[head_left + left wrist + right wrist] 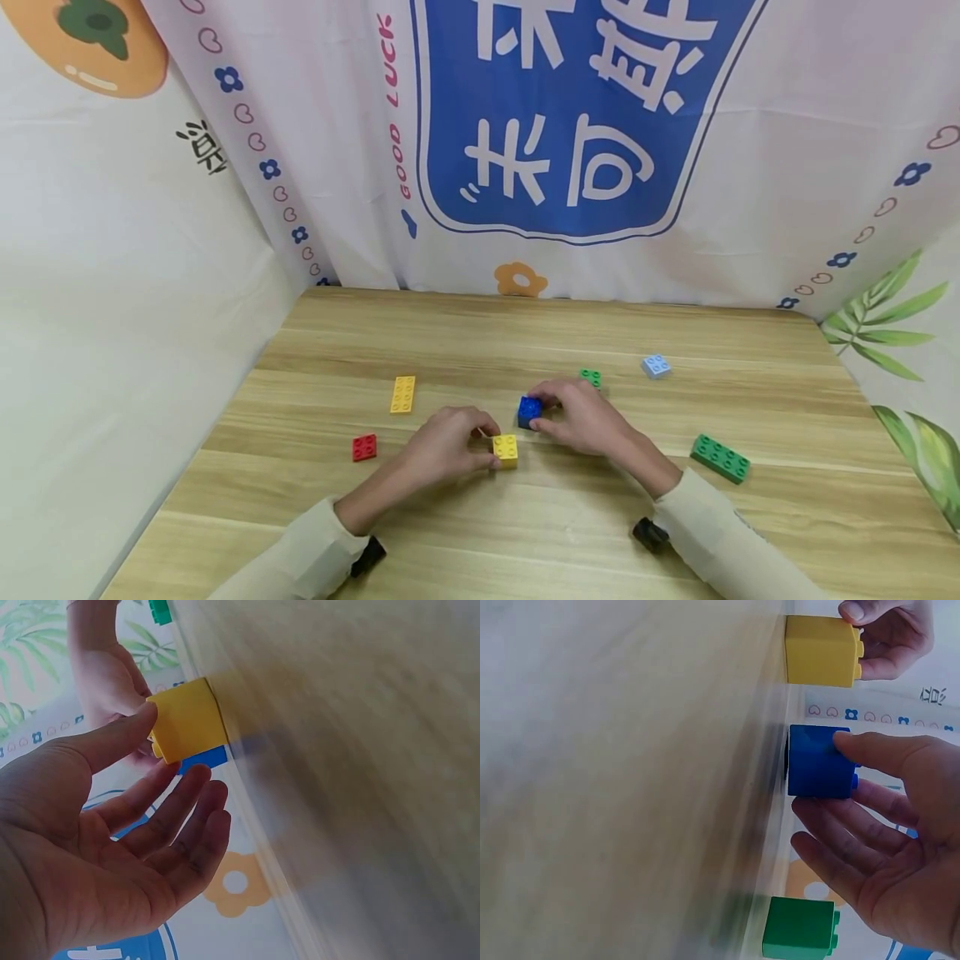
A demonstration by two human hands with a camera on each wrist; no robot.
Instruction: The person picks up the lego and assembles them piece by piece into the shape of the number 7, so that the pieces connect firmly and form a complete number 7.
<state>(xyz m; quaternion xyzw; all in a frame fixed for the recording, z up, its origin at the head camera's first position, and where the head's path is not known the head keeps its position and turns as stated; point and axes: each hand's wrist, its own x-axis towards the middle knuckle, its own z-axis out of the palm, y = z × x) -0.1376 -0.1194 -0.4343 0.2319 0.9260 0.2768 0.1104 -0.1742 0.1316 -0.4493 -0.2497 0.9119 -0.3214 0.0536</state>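
Near the middle of the table, my left hand [450, 447] pinches a yellow toy brick [506, 451] between thumb and index finger. The other left fingers curve loosely below it in the left wrist view. Just to the right and a little farther back, my right hand [581, 415] pinches a blue brick [530, 410] with thumb and fingers. Both bricks stand upright, studs up, with a small gap between them. In the right wrist view the blue brick [820, 761] sits close over the tabletop, between the yellow brick [821, 651] and a green brick [801, 928].
Left of my hands lie a flat red brick [364, 447] and a flat yellow-orange brick [402, 394]. A small green brick [591, 377] is partly hidden behind my right hand. A light blue brick [656, 366] and a long green brick [720, 458] lie to the right.
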